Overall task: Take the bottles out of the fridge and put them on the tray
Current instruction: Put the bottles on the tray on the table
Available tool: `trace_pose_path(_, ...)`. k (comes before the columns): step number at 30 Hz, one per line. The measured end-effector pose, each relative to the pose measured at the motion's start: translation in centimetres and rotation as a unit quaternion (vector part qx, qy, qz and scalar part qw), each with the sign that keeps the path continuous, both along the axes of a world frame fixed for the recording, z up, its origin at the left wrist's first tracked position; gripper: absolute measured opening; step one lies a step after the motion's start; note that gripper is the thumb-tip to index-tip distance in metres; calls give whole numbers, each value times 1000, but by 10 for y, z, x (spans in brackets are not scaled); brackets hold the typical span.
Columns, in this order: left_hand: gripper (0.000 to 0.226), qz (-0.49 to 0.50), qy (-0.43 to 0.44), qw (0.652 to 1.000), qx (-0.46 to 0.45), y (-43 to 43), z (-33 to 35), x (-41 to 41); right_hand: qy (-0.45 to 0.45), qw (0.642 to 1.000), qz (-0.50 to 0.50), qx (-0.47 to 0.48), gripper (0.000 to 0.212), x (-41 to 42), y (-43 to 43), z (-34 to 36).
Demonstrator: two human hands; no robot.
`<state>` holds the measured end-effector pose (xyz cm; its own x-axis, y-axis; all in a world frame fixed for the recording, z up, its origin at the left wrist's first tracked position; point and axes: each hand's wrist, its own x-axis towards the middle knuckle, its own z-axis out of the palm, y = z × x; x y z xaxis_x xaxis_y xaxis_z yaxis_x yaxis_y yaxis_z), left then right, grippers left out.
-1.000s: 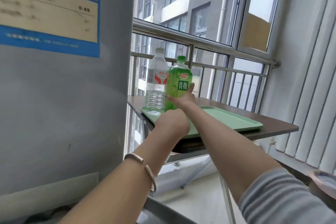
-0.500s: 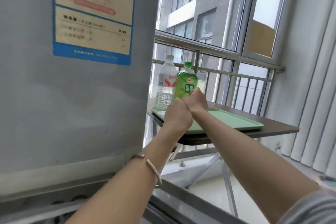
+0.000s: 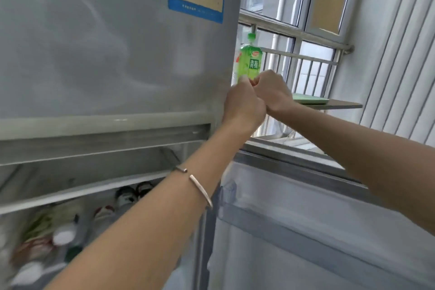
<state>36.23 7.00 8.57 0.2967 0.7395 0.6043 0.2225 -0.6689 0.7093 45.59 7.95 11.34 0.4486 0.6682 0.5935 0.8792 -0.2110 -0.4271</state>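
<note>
Both hands sitting curled at the base of the upright green plastic drink bottle (image 3: 250, 61): left hand (image 3: 243, 103), right hand (image 3: 273, 92). Grip contact: can't tell. Pale green flat tray (image 3: 310, 99) lying just right of them on the table; more bottles (image 3: 124, 195) sitting in the open grey fridge (image 3: 113, 54).

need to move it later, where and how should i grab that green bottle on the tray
Grip the green bottle around its straight labelled body, below the narrowing shoulder. It stands upright on the tray. Come in level from the right, probably with the right hand, since the fridge crowds its left side.
</note>
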Motion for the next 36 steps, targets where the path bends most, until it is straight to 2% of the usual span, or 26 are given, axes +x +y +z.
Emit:
trace_pose_path(5, 38, -17, -4, 999, -28, -12, -33, -64, 31, 999, 32, 5, 19, -67, -22, -40)
trace_pose_path(7, 36, -8, -4, 999, -49, -6, -53, -92, 46, 998, 48, -1, 19, -95, -17, -63)
trace_pose_path(11, 30, -16, -11, 996, -86, 10, -99, -137, 83, 993, 71, 47, 8, -135, -4, -112)
trace_pose_path(15, 21, 0, -2, 996, -89, 24, -147, -159, 84, 987, 134, 38, 24, -156, 6, -166)
trace_pose_path(18, 21, 83, 92, 985, -116, 51, -194, -178, 111, 978, 168, -47, 28, -176, 31, -217)
trace_pose_path(20, 24, 194, 193, 953, -133, 74, -227, -198, 139, 967, 187, -104, 29, -195, 48, -250)
trace_pose_path(22, 33, 316, 284, 893, -148, 101, -259, -226, 148, 958, 186, -159, 33, -214, 64, -278)
trace_pose_path(24, 53, 399, 321, 840, -179, 126, -286, -255, 144, 946, 198, -215, 37, -228, 75, -300)
trace_pose_path(25, 61, 411, 322, 831, -192, 137, -298, -267, 138, 940, 209, -233, 37, -232, 78, -308)
trace_pose_path(28, 70, 379, 288, 859, -188, 157, -319, -287, 128, 929, 231, -260, 36, -237, 80, -320)
trace_pose_path(31, 66, 398, 240, 872, -153, 150, -317, -285, 131, 924, 238, -269, 36, -234, 83, -324)
trace_pose_path(36, 53, 378, 197, 899, -99, 108, -307, -266, 126, 923, 241, -272, 57, -225, 80, -327)
